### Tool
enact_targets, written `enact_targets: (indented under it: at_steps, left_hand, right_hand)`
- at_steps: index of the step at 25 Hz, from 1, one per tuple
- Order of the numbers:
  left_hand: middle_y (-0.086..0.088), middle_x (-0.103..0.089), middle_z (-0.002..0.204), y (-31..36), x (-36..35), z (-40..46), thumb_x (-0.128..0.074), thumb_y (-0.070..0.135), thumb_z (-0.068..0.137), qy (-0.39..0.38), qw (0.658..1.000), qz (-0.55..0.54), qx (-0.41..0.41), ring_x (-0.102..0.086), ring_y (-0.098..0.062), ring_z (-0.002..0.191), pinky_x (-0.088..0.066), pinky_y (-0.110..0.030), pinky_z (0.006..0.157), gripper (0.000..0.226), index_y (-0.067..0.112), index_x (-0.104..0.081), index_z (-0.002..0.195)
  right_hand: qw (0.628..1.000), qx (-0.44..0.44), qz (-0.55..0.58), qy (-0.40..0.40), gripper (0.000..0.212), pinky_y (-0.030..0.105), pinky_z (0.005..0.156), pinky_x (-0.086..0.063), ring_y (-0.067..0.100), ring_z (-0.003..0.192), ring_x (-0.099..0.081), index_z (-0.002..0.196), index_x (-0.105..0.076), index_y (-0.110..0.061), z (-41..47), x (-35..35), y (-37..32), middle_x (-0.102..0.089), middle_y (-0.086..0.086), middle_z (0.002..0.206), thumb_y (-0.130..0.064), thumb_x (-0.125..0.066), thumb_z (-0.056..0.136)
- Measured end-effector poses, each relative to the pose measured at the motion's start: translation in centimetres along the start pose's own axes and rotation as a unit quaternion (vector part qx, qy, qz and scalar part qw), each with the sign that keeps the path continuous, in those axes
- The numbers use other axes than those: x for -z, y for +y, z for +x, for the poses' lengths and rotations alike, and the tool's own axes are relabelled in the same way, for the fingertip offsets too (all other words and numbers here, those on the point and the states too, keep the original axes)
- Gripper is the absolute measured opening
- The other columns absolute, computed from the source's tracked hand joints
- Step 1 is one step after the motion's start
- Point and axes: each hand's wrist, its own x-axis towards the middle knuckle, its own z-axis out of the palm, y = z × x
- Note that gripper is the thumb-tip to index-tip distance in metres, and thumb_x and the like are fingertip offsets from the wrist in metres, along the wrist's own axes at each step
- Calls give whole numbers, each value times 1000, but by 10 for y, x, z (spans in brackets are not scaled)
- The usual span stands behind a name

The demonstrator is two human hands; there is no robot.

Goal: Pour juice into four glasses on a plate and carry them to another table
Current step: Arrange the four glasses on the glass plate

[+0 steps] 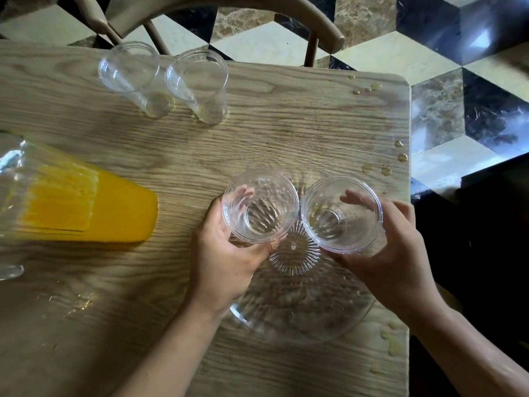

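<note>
Gripping one clear glass [260, 206] in the left hand [229, 253] and another [341, 214] in the right hand [392, 250], the person held both over the clear ribbed plate [294, 310] on the wooden worktop [257, 133]; the juice pitcher [71, 207] stood left, two empty glasses [163, 78] beyond.

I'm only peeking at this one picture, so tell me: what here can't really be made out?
- Juice pitcher: head view, its top and handle are cut off by the left edge.
- Clear plate: its near-left rim is hidden under the left hand.
- Whether the two held glasses rest on the plate or hover above it: cannot tell.
- Chair: only its back shows, cut off by the top edge.
</note>
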Motion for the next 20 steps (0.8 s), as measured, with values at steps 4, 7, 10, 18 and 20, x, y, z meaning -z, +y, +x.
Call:
enact_targets:
  at_steps: [4,7,10,18,20]
  left_hand:
    - [4,-67,134,-4,1,0,-98,13,57,-6,1000,8,-7,-62,-13,132,-43,-37,117,84,17,-57,131]
    - [7,-70,133,-3,2,0,-96,15,61,-14,1000,10,-11,-62,-10,132,-44,-27,114,79,22,-58,130]
    - [11,-66,138,-3,3,-3,-95,23,56,-18,999,19,-22,-61,-11,133,-44,-28,115,83,29,-56,129]
    - [4,-62,142,-9,2,-2,-91,29,59,-24,999,35,-24,-57,-9,137,-40,-32,118,90,33,-47,138]
    - [3,-60,143,-7,0,-4,-96,22,56,-20,999,26,-18,-56,-6,137,-40,-27,117,99,28,-46,141]
  right_hand:
    - [1000,3,7,-5,88,35,101,-43,24,119,-50,134,-64,-14,1,0,0,-67,-9,123,-26,-100,54]
    - [1000,1,13,-10,90,38,101,-44,25,118,-50,134,-64,-14,2,-2,0,-68,-10,124,-25,-100,53]
    - [1000,-2,12,-13,89,37,99,-44,23,117,-50,134,-64,-15,2,-1,-1,-66,-13,123,-28,-99,53]
    - [999,-24,11,-27,89,9,98,-34,15,115,-45,135,-63,-16,2,0,-5,-60,-23,126,-28,-97,54]
    - [999,-28,15,-34,88,8,98,-33,15,116,-45,136,-62,-17,3,1,-7,-62,-21,124,-34,-95,56]
